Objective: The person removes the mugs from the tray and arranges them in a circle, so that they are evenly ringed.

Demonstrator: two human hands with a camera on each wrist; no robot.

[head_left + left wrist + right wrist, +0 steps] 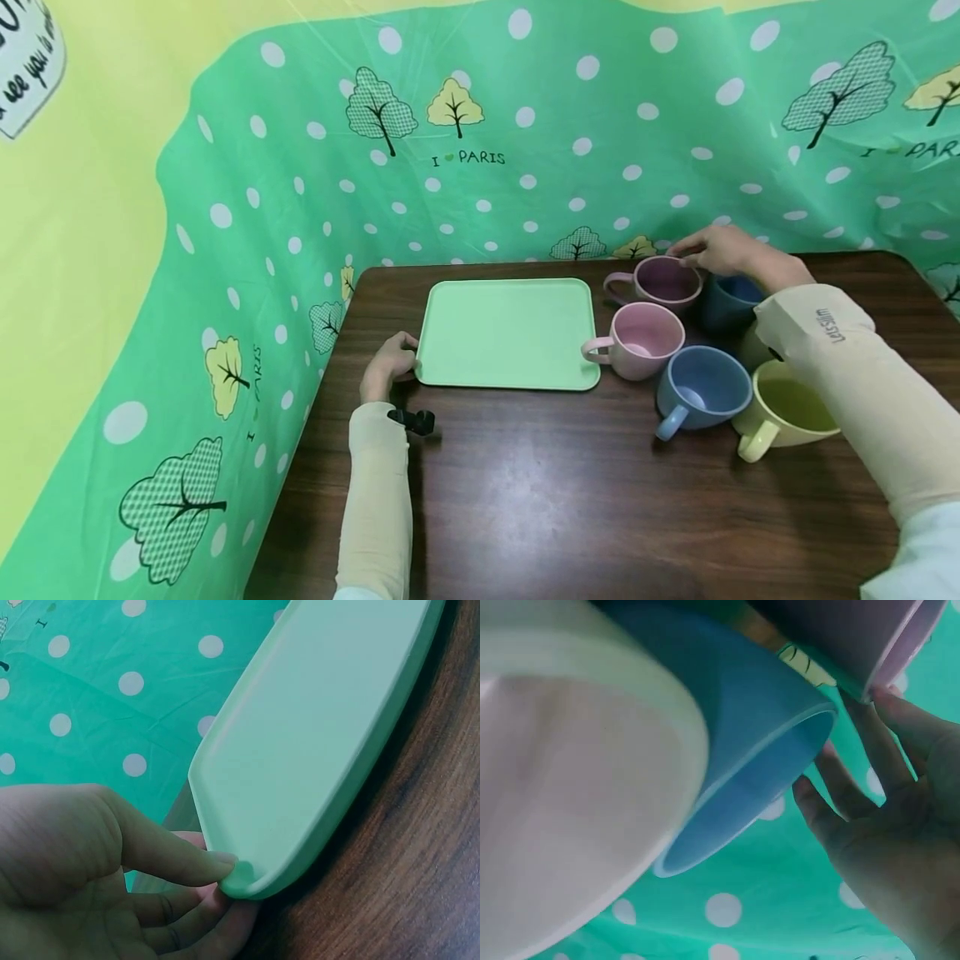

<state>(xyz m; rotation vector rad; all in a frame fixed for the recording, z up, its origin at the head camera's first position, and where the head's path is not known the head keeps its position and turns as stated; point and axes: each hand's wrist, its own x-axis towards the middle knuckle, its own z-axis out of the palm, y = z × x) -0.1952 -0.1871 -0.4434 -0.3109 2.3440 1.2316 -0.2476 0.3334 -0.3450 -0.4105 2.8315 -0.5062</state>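
A light green tray lies on the table, and my left hand pinches its near left corner. In the left wrist view the thumb presses the tray's rim from above while the other fingers are at its side and underneath. At the back right, my right hand pinches the far rim of a purple mug. In the right wrist view its thumb meets that mug's rim; other fingers reach close to a dark blue mug. The purple mug's handle points left.
A pink mug has its handle over the tray's right edge. Nearby stand a light blue mug and a yellow mug. A pale mug is mostly hidden by the right forearm in the head view. A patterned cloth hangs behind the table.
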